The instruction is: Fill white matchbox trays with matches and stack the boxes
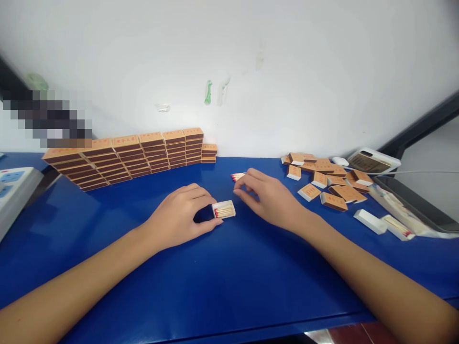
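Observation:
A small white matchbox tray (224, 209) holding several red-tipped matches lies on the blue table (201, 286). My left hand (184, 215) grips its left end between thumb and fingers. To the right, my right hand (267, 198) hovers with thumb and index finger curled close together, beside a small pile of loose matches (238, 177). Its fingers partly cover that pile, and whether a match is between the fingertips is too small to tell.
Stacked matchboxes (143, 157) form a long wall at the back left. Scattered matchboxes (324, 167) lie at the right, near two more white trays (370, 221), a white-cased phone (373, 161) and a dark device (416, 203). A white box (17, 196) stands far left.

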Demonstrator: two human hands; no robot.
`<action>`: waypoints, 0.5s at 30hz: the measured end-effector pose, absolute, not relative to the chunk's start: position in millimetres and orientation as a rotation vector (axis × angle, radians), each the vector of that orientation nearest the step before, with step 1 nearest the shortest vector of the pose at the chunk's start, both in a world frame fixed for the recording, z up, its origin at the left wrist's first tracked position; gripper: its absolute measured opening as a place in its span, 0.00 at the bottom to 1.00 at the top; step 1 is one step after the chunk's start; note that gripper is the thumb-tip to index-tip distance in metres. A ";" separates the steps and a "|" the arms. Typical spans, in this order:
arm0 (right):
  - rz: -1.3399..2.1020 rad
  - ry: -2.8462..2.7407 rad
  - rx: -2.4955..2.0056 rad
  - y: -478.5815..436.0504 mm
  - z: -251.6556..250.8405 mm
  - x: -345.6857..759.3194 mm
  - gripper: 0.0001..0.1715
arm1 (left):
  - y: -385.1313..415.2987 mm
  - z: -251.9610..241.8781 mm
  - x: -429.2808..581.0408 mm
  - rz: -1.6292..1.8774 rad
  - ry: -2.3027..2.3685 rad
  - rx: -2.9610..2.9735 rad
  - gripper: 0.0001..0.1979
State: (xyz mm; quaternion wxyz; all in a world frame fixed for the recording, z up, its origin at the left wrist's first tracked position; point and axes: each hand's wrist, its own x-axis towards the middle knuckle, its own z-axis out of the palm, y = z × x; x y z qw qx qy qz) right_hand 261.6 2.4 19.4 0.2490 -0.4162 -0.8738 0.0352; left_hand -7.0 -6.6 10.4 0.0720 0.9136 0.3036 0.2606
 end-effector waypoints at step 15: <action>0.044 -2.383 -1.254 43.2 -4.4 290.5 0.13 | -8.4 13.2 -7.4 0.755 0.905 2.771 0.13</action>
